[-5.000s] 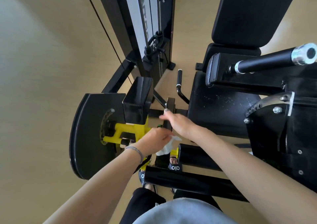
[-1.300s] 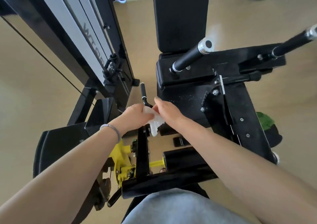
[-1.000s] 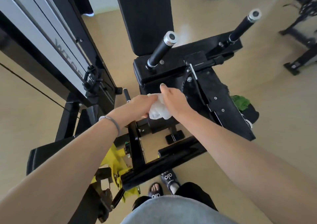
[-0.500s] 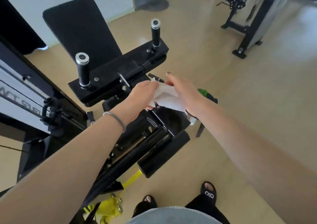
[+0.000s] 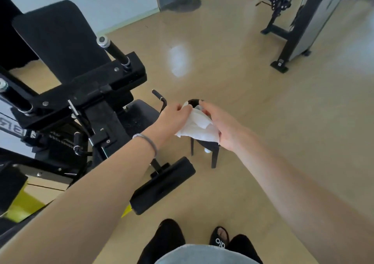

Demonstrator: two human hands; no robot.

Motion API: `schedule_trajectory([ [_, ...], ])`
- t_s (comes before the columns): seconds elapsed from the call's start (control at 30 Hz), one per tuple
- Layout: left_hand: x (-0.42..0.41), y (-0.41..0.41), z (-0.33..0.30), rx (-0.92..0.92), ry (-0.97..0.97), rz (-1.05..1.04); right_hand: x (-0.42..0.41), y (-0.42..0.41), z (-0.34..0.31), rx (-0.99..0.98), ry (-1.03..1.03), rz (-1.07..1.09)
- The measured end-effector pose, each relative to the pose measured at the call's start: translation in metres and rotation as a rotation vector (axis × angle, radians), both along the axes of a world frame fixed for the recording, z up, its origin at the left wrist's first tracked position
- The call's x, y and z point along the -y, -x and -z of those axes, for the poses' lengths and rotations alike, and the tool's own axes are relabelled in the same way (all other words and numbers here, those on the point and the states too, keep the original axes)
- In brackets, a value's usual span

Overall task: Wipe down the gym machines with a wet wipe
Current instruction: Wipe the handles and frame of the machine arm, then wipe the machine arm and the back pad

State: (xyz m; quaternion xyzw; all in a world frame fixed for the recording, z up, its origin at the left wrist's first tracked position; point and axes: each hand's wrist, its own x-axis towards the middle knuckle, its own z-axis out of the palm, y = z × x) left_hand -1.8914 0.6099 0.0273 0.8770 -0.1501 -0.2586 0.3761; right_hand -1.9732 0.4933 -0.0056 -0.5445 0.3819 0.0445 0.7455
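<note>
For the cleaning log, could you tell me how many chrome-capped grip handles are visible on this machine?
2: one chrome-capped handle rises beside the backrest; the other is at the left edge. More may be hidden.

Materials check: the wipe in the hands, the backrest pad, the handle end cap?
Wipe: thin white nonwoven sheet, probably; it creases and droops softly.
Backrest pad: matte black upholstery, likely vinyl over foam; rounded corners, no glare.
Handle end cap: bright metal, probably chromed or polished; silvery shine.

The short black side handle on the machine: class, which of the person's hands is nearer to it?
Left. The left hand sits just right of the side handle, pinching the wet wipe. The right hand holds the wipe's far side, further away.
</note>
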Motion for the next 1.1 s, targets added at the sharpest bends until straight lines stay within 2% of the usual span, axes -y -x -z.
schedule_trajectory([
  [0.3, 0.097, -0.042, 0.026, -0.020, -0.010, -0.029, 0.095, -0.034, 0.022, -0.014, 0.071, -0.047],
  [0.43, 0.158, -0.075, 0.045, -0.022, 0.021, -0.043, 0.146, -0.059, 0.020, -0.097, 0.106, 0.054],
  [0.63, 0.246, -0.110, 0.048, -0.204, 0.139, -0.102, 0.231, -0.097, 0.017, -0.069, 0.106, 0.096],
  [0.77, 0.296, -0.134, 0.040, -0.336, 0.149, -0.181, 0.283, -0.127, 0.012, -0.082, 0.102, 0.102],
  [0.97, 0.390, -0.172, 0.039, -0.471, 0.281, -0.262, 0.382, -0.178, 0.014, -0.073, 0.177, -0.103],
  [1.1, 0.453, -0.186, 0.043, -0.486, 0.334, -0.330, 0.460, -0.205, 0.024, -0.007, 0.110, -0.243],
])
